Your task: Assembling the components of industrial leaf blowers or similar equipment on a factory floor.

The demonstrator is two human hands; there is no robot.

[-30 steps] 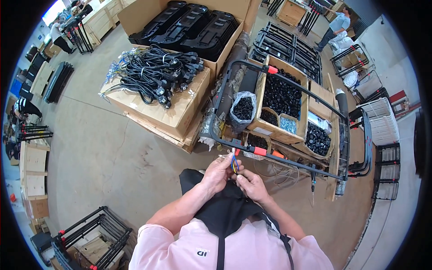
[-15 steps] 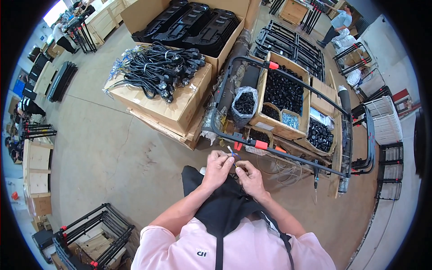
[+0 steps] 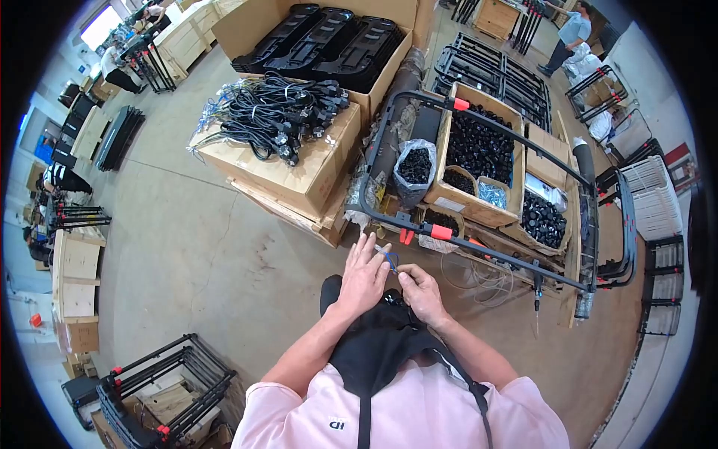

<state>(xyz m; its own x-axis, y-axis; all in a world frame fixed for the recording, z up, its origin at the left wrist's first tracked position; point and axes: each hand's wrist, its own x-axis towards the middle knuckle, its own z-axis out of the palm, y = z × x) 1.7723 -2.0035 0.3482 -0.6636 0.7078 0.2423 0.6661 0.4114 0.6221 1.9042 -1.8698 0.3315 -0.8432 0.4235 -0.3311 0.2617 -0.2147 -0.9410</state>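
Observation:
In front of my lap my left hand (image 3: 365,275) lies with its fingers stretched out and apart. Beside its fingertips are thin wires (image 3: 392,259), one of them blue, and a small pale end. My right hand (image 3: 421,293) pinches the wires from the right, thumb against forefinger. Below the hands a dark, shiny object (image 3: 393,298) shows against my black apron (image 3: 374,348); its kind is unclear. Just beyond the hands runs a black tubular frame (image 3: 479,251) with red clips.
Bundled black power cords (image 3: 277,112) lie on a cardboard box (image 3: 299,179) at the far left. Bins of black knobs (image 3: 479,146) and silver screws (image 3: 492,194) stand behind the frame. A power screwdriver (image 3: 537,288) hangs at its right. Co-workers, one in a light blue shirt (image 3: 576,30), stand farther off.
My left hand has opened from a pinch, its fingers now stretched forward. The right hand still pinches the wires. The whole view has shifted slightly.

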